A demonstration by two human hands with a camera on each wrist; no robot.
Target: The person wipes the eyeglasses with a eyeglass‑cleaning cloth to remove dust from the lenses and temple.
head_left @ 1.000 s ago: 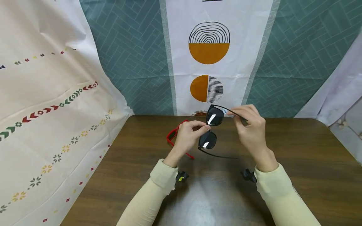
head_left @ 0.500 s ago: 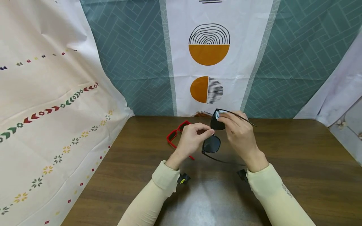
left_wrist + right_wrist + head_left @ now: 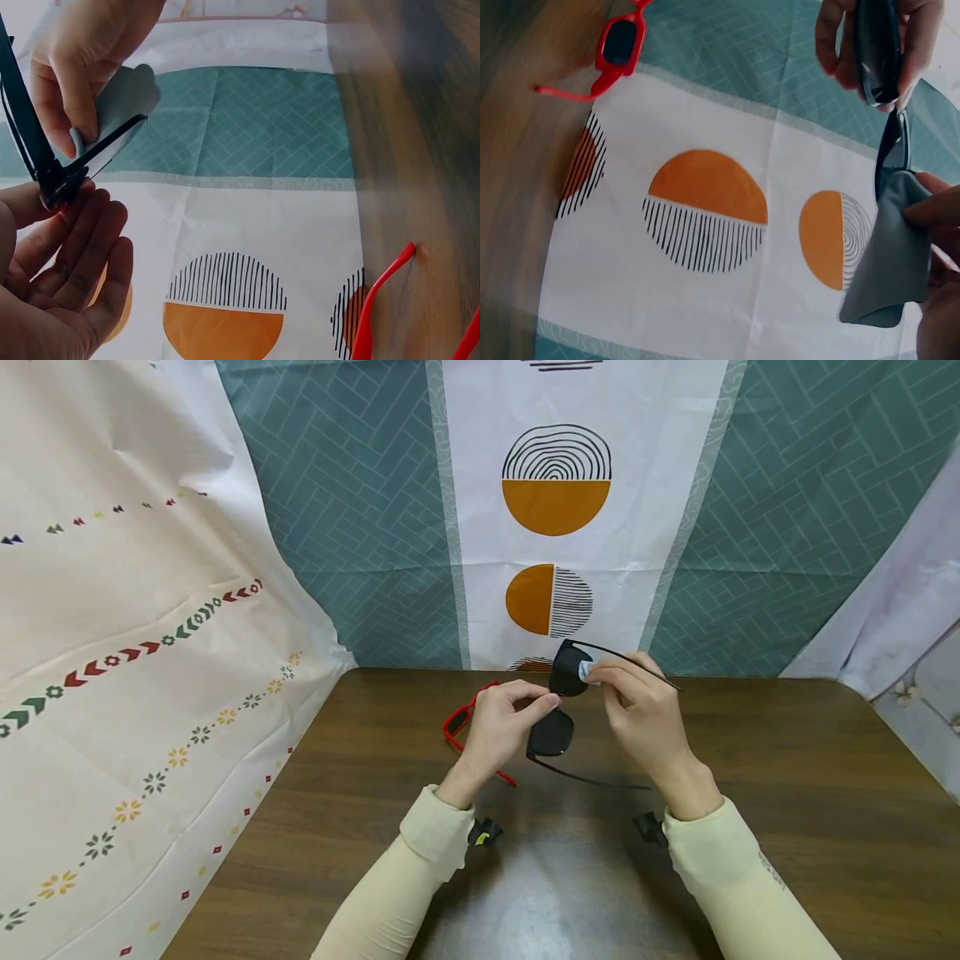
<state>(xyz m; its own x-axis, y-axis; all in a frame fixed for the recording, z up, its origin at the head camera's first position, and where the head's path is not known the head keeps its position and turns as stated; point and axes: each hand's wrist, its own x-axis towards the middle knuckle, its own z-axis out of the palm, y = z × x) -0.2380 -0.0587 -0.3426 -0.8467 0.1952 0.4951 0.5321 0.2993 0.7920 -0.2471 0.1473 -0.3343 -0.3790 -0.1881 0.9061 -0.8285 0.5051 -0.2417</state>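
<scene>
In the head view my left hand (image 3: 491, 727) pinches a pair of black sunglasses (image 3: 551, 732) at the bridge, held up above the table with both temples unfolded. My right hand (image 3: 652, 718) holds a small pale cloth (image 3: 586, 671) against the upper lens, its fingers beside the upper temple. The right wrist view shows this grey-blue cloth (image 3: 889, 262) pinched between thumb and fingers, draped over part of the lens. From the left wrist, the cloth (image 3: 129, 94) hangs behind the frame. Red-framed sunglasses (image 3: 456, 721) lie on the table, partly hidden behind my left hand.
The brown wooden table (image 3: 345, 793) spreads under both hands. A patterned curtain (image 3: 360, 527) hangs behind its far edge, and a cream cloth (image 3: 187, 693) drapes along the left side.
The right hand has moved left from beside the sunglasses, bringing the cloth onto the upper lens. The sunglasses tilted and shifted right, then came back left.
</scene>
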